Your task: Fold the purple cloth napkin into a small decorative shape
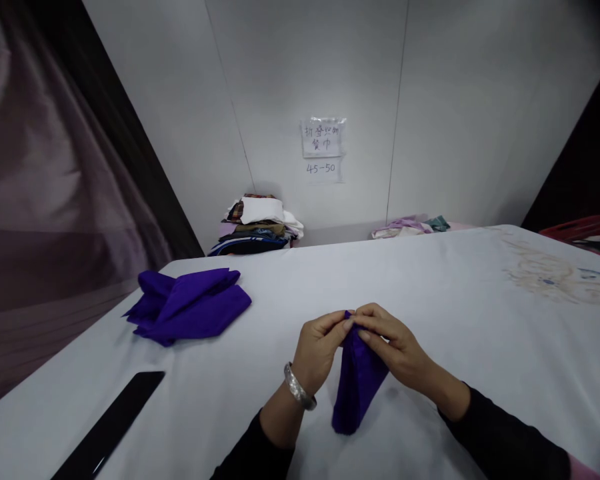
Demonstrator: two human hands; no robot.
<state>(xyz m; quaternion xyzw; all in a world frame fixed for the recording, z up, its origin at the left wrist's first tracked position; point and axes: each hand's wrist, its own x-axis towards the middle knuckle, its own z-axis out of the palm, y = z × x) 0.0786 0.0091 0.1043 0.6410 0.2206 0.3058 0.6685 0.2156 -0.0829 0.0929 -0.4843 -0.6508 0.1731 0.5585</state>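
Observation:
A folded purple cloth (355,387) stands as a narrow upright wedge on the white-covered table (430,280), in front of me. My left hand (320,350), with a silver bracelet on its wrist, pinches the cloth's top point. My right hand (395,347) meets it there, fingers closed on the same top edge and upper right side. Both sleeves are black.
A loose heap of purple cloths (190,305) lies at the table's left. A black flat object (110,427) rests near the front left edge. A stack of folded fabrics (257,227) and pale cloths (410,227) lie by the wall. A paper sign (323,138) hangs there. A curtain (40,200) hangs left.

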